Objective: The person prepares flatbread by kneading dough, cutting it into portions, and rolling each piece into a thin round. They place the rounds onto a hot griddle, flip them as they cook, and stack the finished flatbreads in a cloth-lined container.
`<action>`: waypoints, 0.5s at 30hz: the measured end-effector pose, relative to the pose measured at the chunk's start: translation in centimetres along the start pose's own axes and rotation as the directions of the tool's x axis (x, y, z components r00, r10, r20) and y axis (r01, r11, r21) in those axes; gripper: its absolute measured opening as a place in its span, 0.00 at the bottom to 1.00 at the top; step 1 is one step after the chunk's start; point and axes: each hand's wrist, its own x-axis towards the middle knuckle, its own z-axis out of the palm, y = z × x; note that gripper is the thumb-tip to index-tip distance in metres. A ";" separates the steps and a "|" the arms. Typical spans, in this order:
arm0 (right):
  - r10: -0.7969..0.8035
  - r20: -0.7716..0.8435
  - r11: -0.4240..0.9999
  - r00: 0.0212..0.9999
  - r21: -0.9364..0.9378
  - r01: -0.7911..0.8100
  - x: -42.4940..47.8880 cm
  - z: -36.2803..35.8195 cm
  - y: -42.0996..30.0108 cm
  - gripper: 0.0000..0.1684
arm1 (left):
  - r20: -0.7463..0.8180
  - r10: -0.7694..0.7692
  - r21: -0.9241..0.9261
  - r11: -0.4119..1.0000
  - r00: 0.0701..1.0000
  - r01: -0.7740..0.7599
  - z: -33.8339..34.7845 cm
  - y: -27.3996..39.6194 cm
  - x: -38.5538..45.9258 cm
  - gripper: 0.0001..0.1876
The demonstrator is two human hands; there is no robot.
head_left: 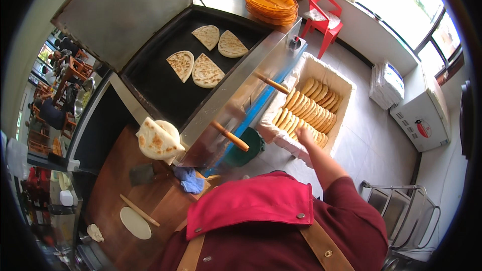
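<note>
My right hand [305,134] reaches down onto the near end of the rows of flat round breads [311,108] standing on edge in a cloth-lined bin [346,99]. Its fingers are small and partly hidden, so whether they grip a bread is not clear. My left hand is out of view. Ahead, four-part wedges of browned flatbread [208,70] lie on the black griddle plate [158,82], whose metal lid [128,11] stands raised. More browned flatbread [157,141] is stacked at the griddle's near left corner.
Two wooden handles [230,136] stick out from the oven front. The wooden worktop [124,173] holds a rolling pin [139,210], a flat dough sheet [135,223], a dough lump [95,232] and a blue cloth [190,180]. Orange baskets [269,2] and a red chair [324,15] stand beyond.
</note>
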 end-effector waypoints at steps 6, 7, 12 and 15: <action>-0.112 -0.024 0.992 0.993 -0.061 0.110 12.6 -4.0 -13.1 0.28 | -0.009 -0.217 -0.009 0.976 0.976 0.217 -0.1 0.4 -1.4 0.33; -0.117 0.123 0.989 0.985 -0.072 0.127 14.0 -4.0 -14.6 0.28 | -0.018 -0.267 -0.016 0.964 0.964 0.267 0.2 0.7 -1.7 0.33; -0.253 0.216 0.943 0.943 -0.162 0.291 16.2 -2.6 -16.6 0.24 | -0.028 -0.506 -0.065 0.861 0.862 0.504 1.8 3.7 -3.4 0.31; -0.262 0.247 0.939 0.933 -0.159 0.306 16.5 -2.4 -16.4 0.23 | 0.001 -0.591 -0.085 0.804 0.807 0.589 3.1 6.2 -3.9 0.31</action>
